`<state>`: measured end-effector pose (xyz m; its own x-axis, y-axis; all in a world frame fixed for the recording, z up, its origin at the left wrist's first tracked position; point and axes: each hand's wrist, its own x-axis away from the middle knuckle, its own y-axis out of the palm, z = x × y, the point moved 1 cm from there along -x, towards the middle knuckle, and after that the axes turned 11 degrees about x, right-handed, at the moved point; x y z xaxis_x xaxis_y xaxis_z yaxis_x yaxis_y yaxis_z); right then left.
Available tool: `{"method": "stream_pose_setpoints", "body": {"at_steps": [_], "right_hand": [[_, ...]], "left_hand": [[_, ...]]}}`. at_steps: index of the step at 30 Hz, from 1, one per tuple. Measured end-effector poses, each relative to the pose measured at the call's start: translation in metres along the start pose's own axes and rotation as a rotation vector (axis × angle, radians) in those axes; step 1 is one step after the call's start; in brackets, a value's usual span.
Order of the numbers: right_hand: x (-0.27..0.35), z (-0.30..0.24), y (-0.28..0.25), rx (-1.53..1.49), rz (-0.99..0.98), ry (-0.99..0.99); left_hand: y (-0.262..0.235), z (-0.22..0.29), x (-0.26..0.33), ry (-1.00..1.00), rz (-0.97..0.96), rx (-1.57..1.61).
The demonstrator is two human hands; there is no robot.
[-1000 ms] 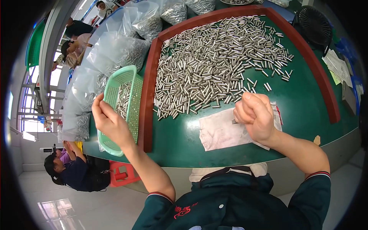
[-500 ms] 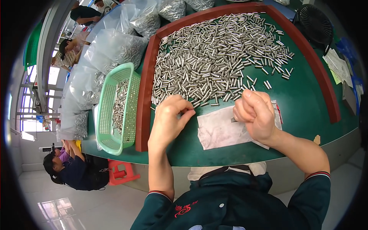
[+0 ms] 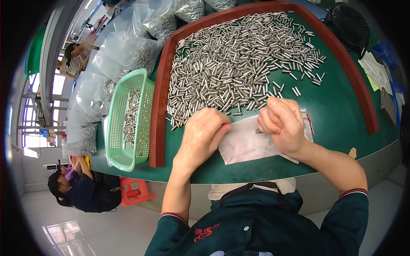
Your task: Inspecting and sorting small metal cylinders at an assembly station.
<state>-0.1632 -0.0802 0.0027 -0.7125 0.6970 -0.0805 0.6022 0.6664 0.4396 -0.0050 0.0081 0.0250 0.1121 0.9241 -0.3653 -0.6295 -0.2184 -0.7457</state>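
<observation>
A wide pile of short, shiny metal pins (image 3: 230,59) lies on the green tabletop (image 3: 337,106). My left hand (image 3: 201,135) is at the pile's near edge, its thumb and fingers pressed together; whatever is between them is hidden. To its right, my right hand (image 3: 285,123) is curled in a fist above a stained whitish cloth (image 3: 245,147). A small dark grey end of something pokes out below the right fingers, and its kind cannot be made out.
Dark red rails (image 3: 158,128) border the pile at left, back and right. Left of them stands a light green perforated basket (image 3: 148,109) holding more pins. Clear bags of metal parts (image 3: 128,59) line the far left. A black fan (image 3: 350,26) and papers (image 3: 376,70) are at right. Other people sit at left.
My left hand has moved right, toward my right hand, and its fingers have turned inward. The right fist has stayed nearly in place over the cloth.
</observation>
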Motion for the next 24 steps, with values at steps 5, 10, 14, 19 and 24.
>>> {"method": "stream_pose_setpoints", "body": {"at_steps": [5, 10, 14, 19, 24], "right_hand": [[0.0, 0.001, 0.0, 0.009, -0.004, -0.008], [0.0, 0.002, -0.001, -0.004, 0.002, -0.026], [0.0, -0.001, -0.004, -0.047, -0.015, -0.054], [-0.001, -0.001, -0.003, -0.091, -0.004, -0.016], [-0.001, -0.002, 0.0, -0.091, 0.014, -0.001]], "left_hand": [[0.029, 0.004, 0.0, 0.128, -0.097, 0.168], [0.034, 0.007, 0.004, 0.023, -0.058, 0.224], [0.04, 0.003, 0.006, -0.027, -0.021, 0.161], [0.042, 0.005, 0.006, -0.065, -0.015, 0.178], [0.043, 0.004, 0.005, -0.089, -0.009, 0.191]]}}
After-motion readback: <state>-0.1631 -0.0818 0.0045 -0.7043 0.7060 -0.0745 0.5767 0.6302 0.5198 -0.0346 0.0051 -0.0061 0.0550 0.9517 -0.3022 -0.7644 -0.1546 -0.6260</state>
